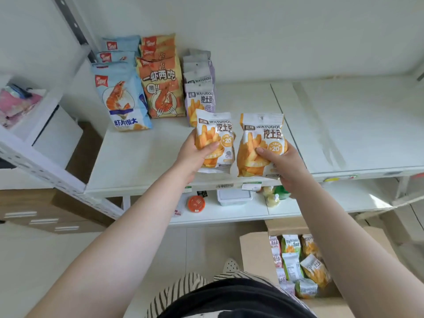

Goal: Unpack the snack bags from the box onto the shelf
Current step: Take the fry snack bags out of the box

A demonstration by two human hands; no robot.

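Left hand: the left hand (pixel 195 157) is clamped on an orange Watudou fries bag (pixel 214 142), thumb across the front of the pack and the other fingers hidden behind it; the bag stands upright above the hand.

Right hand: the right hand (pixel 283 162) is clamped on a second orange fries bag (pixel 261 145), thumb pressed on the front, with the bag lying up and to the left of the palm.

Two held bags: side by side, close together, both above the front part of the white shelf (pixel 241 99); whether either one touches the shelf board cannot be told.

On the shelf: a row of purple Watudou bags (pixel 199 88) stands just behind the left-hand bag. Left of it runs a row of orange shrimp-snack bags (pixel 160 88), then a row of blue shrimp-chip bags (pixel 121 95) furthest left.

Box: an open cardboard box (pixel 254 251) sits on the floor at lower right, below the right forearm, holding more small snack bags (pixel 296 260) in green, orange and pink packs.

Lower shelf: an orange round lid (pixel 196 203) and a white lidded container (pixel 234 196) lie beneath the front edge.
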